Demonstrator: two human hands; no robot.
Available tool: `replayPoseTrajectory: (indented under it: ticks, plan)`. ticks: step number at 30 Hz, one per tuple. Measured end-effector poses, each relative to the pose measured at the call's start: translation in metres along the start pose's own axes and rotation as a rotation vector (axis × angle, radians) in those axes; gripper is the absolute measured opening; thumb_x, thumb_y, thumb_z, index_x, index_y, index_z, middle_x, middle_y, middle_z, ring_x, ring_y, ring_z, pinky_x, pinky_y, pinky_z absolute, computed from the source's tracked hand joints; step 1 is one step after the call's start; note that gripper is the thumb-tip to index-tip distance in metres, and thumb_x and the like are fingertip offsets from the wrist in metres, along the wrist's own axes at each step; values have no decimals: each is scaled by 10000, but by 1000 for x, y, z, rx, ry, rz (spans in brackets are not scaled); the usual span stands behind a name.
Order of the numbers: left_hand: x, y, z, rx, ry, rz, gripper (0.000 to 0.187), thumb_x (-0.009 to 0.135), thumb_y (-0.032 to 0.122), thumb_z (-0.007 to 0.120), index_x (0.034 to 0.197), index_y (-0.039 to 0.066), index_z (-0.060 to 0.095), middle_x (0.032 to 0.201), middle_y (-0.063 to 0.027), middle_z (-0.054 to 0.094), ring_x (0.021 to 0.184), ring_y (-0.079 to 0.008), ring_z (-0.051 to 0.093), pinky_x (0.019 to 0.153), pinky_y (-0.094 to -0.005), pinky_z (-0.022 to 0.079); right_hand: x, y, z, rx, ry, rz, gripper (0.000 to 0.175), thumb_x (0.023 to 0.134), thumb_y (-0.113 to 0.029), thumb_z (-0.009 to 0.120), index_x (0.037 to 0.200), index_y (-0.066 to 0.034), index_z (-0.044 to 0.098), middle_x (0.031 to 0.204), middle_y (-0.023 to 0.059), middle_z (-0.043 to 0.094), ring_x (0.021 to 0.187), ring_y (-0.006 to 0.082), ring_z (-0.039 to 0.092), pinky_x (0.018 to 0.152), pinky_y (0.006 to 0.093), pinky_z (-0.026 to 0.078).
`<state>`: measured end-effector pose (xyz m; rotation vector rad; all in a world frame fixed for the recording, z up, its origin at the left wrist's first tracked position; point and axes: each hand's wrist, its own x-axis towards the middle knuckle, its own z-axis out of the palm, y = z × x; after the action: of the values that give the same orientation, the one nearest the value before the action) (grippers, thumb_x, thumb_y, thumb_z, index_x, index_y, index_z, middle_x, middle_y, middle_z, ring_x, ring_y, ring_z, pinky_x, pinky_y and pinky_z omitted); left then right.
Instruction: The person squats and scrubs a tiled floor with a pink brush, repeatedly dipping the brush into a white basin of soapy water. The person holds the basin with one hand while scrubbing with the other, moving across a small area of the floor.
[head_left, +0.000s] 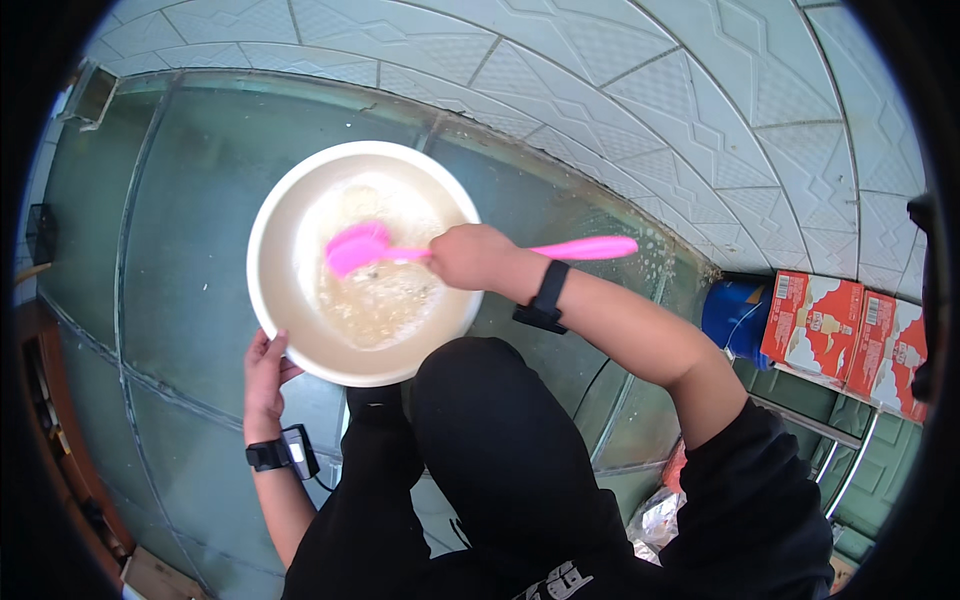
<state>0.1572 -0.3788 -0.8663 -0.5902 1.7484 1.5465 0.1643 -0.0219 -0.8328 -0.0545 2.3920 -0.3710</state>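
Observation:
In front of my knees is a round cream-coloured basin (271, 292) with shallow, cloudy, bubbly water (379, 311) in its bottom. My left hand (267, 373) grips the basin's rim at the lower left, thumb over the edge and fingers underneath. My right hand (471, 256) is closed around the middle of a pink long-handled brush (585, 248). The brush's head lies inside the basin, over or in the water, and looks blurred. Its handle end sticks out past the basin's right rim. The bristles are hidden from view.
Greenish floor tiles (202, 225) surround the basin, bounded by a white patterned tile wall (585, 60). At right stand a blue bucket (739, 319), red-and-white cartons (814, 322) and a metal rack (814, 424). A brown wooden cabinet (71, 457) is at left. A black cable (592, 386) passes beside my knee.

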Motion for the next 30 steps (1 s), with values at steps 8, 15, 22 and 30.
replayPoseTrajectory:
  ticks: [8, 15, 22, 30]
  plan:
    - [-20, -36, -57, 24, 199, 22, 281, 993, 349, 572, 1143, 111, 564, 1101, -38, 658, 871, -182, 685, 730, -296, 558, 2, -15, 1, 177, 145, -84, 407, 956, -381, 515, 880, -29, 703, 814, 190, 682, 787, 396, 660, 724, 486, 524]
    - [-143, -80, -126, 192, 118, -156, 390, 990, 395, 534, 1250, 105, 499, 1237, -103, 603, 1084, -260, 627, 908, -375, 473, -62, 54, 2, 573, 268, -51, 397, 976, -389, 532, 907, -17, 648, 753, 153, 629, 688, 299, 592, 659, 429, 469]
    - [-362, -55, -94, 17, 144, -319, 679, 938, 228, 597, 1432, 16, 183, 1438, -144, 408, 1295, -286, 441, 1077, -371, 324, -123, 91, 43, 904, 468, 149, 365, 957, -389, 562, 980, -34, 644, 843, 189, 673, 750, 340, 643, 690, 444, 496]
    - [-419, -29, -61, 274, -275, -61, 1144, 841, 146, 726, 1480, -44, -204, 1555, -237, 173, 1434, -325, 252, 1176, -374, 201, -143, 125, 124, 712, 613, 795, 324, 995, -307, 457, 1067, -12, 570, 962, 259, 678, 950, 458, 639, 845, 555, 495]
